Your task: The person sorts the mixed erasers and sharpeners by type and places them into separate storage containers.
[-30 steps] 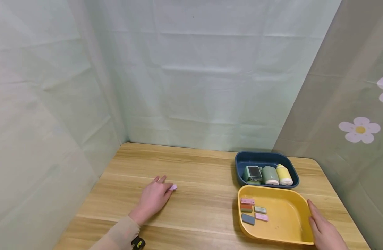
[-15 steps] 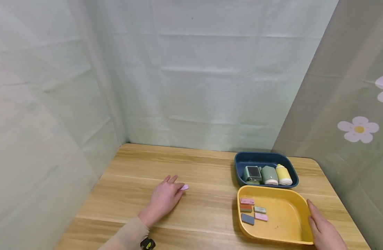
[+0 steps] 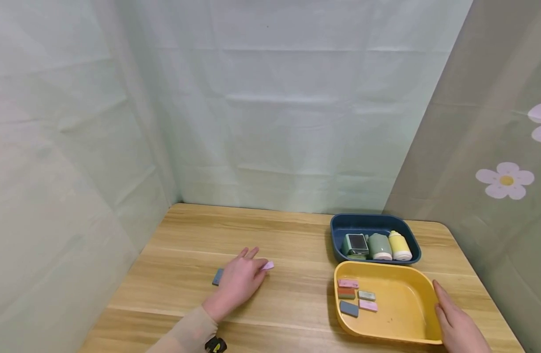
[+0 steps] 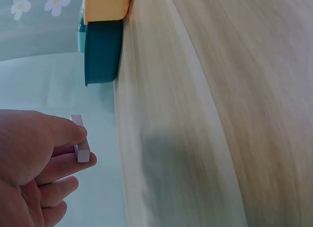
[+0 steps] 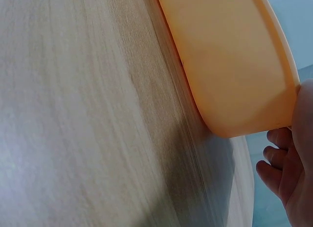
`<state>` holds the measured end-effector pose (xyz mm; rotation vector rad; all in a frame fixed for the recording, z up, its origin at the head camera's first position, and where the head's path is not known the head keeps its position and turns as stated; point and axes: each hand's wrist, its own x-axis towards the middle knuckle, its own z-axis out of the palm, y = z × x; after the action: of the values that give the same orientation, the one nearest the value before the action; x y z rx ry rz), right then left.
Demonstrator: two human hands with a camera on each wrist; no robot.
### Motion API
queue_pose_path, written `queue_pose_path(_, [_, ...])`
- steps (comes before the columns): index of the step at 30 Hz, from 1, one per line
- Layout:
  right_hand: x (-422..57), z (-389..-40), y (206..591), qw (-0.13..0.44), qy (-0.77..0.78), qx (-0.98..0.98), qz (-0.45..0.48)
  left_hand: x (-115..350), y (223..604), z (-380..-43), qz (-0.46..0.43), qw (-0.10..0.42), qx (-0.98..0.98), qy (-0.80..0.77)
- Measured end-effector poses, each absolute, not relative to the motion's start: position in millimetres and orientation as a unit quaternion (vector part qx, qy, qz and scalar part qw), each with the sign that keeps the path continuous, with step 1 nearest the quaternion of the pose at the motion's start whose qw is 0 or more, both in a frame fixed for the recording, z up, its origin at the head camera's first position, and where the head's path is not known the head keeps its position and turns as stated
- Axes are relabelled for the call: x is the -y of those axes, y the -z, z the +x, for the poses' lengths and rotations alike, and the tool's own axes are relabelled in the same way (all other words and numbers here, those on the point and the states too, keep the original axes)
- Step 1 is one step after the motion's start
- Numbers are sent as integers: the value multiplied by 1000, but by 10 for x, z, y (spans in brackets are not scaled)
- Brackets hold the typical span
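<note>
My left hand [image 3: 240, 280] pinches a small lilac rectangular block [image 4: 81, 145] between thumb and forefinger, over the middle of the table; the other fingers curl loosely in the left wrist view. A dark blue flat block [image 3: 217, 277] lies on the wood just left of that hand, partly covered by it. At the right, my right hand [image 3: 460, 323] holds the end of a yellow bin [image 3: 411, 304] at its rim, fingers along the outer wall. Inside, against the left side, lie small blocks: pink ones, a red-and-green one [image 3: 346, 293], a grey-green one [image 3: 366, 295] and a dark blue one [image 3: 349, 309].
Behind the yellow bin stands a navy bin [image 3: 371, 220] with a green boxy item with a dark screen [image 3: 356, 244], a grey-green container [image 3: 380, 246] and a yellow-and-white bottle [image 3: 400, 246]. Pale curtains [image 3: 279, 122] hang around the wooden table [image 3: 200, 230].
My left hand has slid rightward along the table with the lilac block, and the dark blue block now shows behind it. My right hand stays on the yellow bin.
</note>
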<state>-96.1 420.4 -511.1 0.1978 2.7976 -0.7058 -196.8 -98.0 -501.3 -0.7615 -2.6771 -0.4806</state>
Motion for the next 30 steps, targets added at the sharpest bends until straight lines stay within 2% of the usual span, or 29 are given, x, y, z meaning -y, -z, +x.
queue_pose_path(12, [-4199,-954,5085,132,249,-957,72,523,4858,-1815,-319,145,922,167])
queue_pose_path(24, [-4169,-968,5059,135,251,-955,76,-52,4763,-1653,-382,167,894,162])
queue_pose_path(30, [-4156,-965,5061,137,250,-955,82,-296,4720,-1556,-404,156,885,173])
